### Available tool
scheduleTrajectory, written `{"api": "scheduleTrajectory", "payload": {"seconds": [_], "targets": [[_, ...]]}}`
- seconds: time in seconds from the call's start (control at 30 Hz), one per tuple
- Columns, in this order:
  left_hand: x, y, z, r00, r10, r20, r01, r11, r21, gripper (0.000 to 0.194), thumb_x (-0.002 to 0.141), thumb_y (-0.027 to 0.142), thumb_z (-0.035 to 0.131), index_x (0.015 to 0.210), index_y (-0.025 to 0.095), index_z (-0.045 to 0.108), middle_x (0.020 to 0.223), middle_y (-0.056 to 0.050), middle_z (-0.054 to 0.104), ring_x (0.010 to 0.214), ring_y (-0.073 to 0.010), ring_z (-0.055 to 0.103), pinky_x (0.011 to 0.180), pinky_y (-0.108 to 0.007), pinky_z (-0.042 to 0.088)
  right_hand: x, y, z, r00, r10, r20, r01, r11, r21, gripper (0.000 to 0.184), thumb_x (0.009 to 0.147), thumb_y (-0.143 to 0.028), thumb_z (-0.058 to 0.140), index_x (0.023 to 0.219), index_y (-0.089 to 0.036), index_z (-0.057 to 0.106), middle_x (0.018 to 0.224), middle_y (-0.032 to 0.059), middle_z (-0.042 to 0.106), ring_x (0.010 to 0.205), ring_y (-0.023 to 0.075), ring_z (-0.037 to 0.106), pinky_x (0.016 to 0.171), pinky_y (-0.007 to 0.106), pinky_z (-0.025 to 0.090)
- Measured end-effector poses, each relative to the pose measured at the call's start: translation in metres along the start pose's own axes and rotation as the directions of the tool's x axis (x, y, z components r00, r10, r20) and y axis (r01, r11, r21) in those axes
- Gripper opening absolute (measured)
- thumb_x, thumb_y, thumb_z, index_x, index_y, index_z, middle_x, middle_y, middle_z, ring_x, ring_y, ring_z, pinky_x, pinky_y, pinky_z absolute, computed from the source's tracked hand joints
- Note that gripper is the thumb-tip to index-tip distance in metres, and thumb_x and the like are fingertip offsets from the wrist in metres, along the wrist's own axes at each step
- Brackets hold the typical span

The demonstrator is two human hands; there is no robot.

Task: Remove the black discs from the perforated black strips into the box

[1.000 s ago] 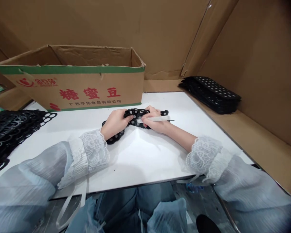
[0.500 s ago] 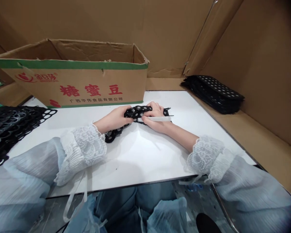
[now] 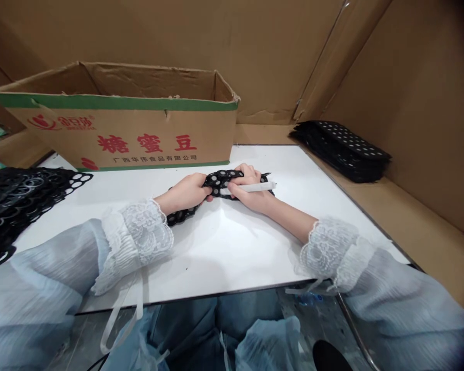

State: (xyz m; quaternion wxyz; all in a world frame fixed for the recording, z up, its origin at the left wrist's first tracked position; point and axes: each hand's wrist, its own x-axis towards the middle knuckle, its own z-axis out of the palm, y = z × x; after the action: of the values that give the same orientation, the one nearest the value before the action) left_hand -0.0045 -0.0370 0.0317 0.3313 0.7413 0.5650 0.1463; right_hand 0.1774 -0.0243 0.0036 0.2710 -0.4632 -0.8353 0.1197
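A bunched black sheet with pale round dots [image 3: 218, 179] lies across the white tabletop in front of me. My left hand [image 3: 188, 192] is closed on its left part, thumb and fingers pinching it, and a folded end hangs out below the wrist. My right hand [image 3: 251, 188] rests on the sheet's right part. Between its thumb and fingers is a slim white pen-like tool [image 3: 255, 187], lying nearly level, its left end against the dotted material. I cannot tell what kind of tool it is.
An open cardboard box [image 3: 147, 131] with a green rim stands behind my hands. Black sheets with round holes [image 3: 19, 201] are heaped on the left. At the right, a stack of black dotted pieces [image 3: 344, 149] lies on the cardboard beside the white tabletop [image 3: 224, 257].
My left hand has turned and closed more tightly on the sheet. The white tool in my right hand has tilted slightly, its right end higher. Otherwise the scene barely shifts.
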Motion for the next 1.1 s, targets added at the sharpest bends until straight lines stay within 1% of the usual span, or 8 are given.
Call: {"api": "scheduleTrajectory", "payload": {"seconds": [0.17,0.4,0.5,0.57,0.73,0.83,0.93,1.1], "targets": [[0.002,-0.004,0.006,0.997,0.022,-0.068,-0.018,0.998,0.052,0.020,0.074,0.027,0.041,0.066,0.015,0.054,0.059,-0.001,0.053,0.049,-0.0124,0.045,0.047,-0.023,0.032,0.000,0.004,0.008,1.000,0.012,-0.023,-0.013,0.999,-0.045,0.036,0.084,-0.031,0.037,0.058,-0.019,0.059,0.097,0.0052,0.047,0.098,0.0215,0.039,0.088,0.040,0.027],[-0.008,0.008,0.024,0.970,0.010,-0.242,0.047,0.973,0.226,0.017,0.072,0.022,0.040,0.066,0.015,0.054,0.057,-0.004,0.053,0.053,-0.0163,0.048,0.051,-0.027,0.031,0.005,0.000,0.024,0.988,-0.015,-0.153,-0.030,0.956,-0.292,0.028,0.084,-0.033,0.039,0.074,-0.022,0.063,0.095,0.0081,0.046,0.097,0.0232,0.038,0.086,0.041,0.026],[-0.009,0.009,0.024,0.971,-0.018,-0.237,0.061,0.983,0.173,0.015,0.070,0.022,0.041,0.065,0.015,0.053,0.055,-0.003,0.052,0.050,-0.0152,0.046,0.049,-0.026,0.030,0.008,0.000,0.026,0.985,-0.046,-0.169,-0.019,0.931,-0.364,0.027,0.084,-0.032,0.040,0.076,-0.021,0.063,0.095,0.0087,0.046,0.095,0.0234,0.039,0.085,0.041,0.026],[-0.008,0.007,0.019,0.981,-0.049,-0.188,0.063,0.995,0.072,0.014,0.069,0.022,0.041,0.063,0.015,0.052,0.052,-0.001,0.050,0.045,-0.0133,0.044,0.046,-0.025,0.030,0.009,-0.001,0.024,0.984,-0.051,-0.171,-0.017,0.929,-0.370,0.028,0.084,-0.031,0.040,0.076,-0.020,0.063,0.096,0.0089,0.046,0.097,0.0234,0.039,0.086,0.041,0.025],[0.000,0.003,0.005,0.999,-0.041,-0.023,0.036,0.985,-0.170,0.014,0.066,0.020,0.042,0.057,0.015,0.050,0.048,0.000,0.048,0.040,-0.0092,0.039,0.041,-0.022,0.030,0.008,0.002,0.008,0.997,0.025,-0.069,-0.035,0.989,-0.143,0.030,0.082,-0.033,0.040,0.068,-0.019,0.062,0.092,0.0065,0.049,0.096,0.0216,0.041,0.087,0.040,0.027],[0.006,-0.002,0.004,0.999,-0.029,-0.020,0.025,0.984,-0.178,0.013,0.064,0.018,0.042,0.055,0.014,0.051,0.050,-0.001,0.050,0.041,-0.0090,0.041,0.042,-0.021,0.030,0.007,0.009,-0.006,0.999,0.012,0.036,-0.016,0.993,0.117,0.033,0.081,-0.031,0.038,0.055,-0.017,0.053,0.088,0.0050,0.053,0.091,0.0186,0.046,0.084,0.035,0.031],[0.009,-0.007,0.004,1.000,-0.008,-0.016,0.004,0.978,-0.208,0.013,0.063,0.019,0.044,0.055,0.014,0.052,0.051,-0.002,0.052,0.045,-0.0099,0.044,0.044,-0.021,0.033,0.006,0.015,-0.015,0.998,-0.029,0.062,0.007,0.944,0.331,0.037,0.080,-0.027,0.036,0.045,-0.016,0.040,0.089,0.0050,0.056,0.088,0.0161,0.051,0.081,0.029,0.035],[0.011,-0.011,-0.008,0.991,0.032,0.127,-0.008,0.982,-0.187,0.019,0.067,0.030,0.050,0.058,0.014,0.055,0.055,-0.003,0.054,0.046,-0.0105,0.046,0.045,-0.022,0.034,0.006,0.019,-0.019,0.998,-0.004,0.068,-0.026,0.905,0.425,0.035,0.078,-0.026,0.038,0.044,-0.015,0.042,0.101,0.0056,0.058,0.084,0.0141,0.054,0.080,0.028,0.037]]}}
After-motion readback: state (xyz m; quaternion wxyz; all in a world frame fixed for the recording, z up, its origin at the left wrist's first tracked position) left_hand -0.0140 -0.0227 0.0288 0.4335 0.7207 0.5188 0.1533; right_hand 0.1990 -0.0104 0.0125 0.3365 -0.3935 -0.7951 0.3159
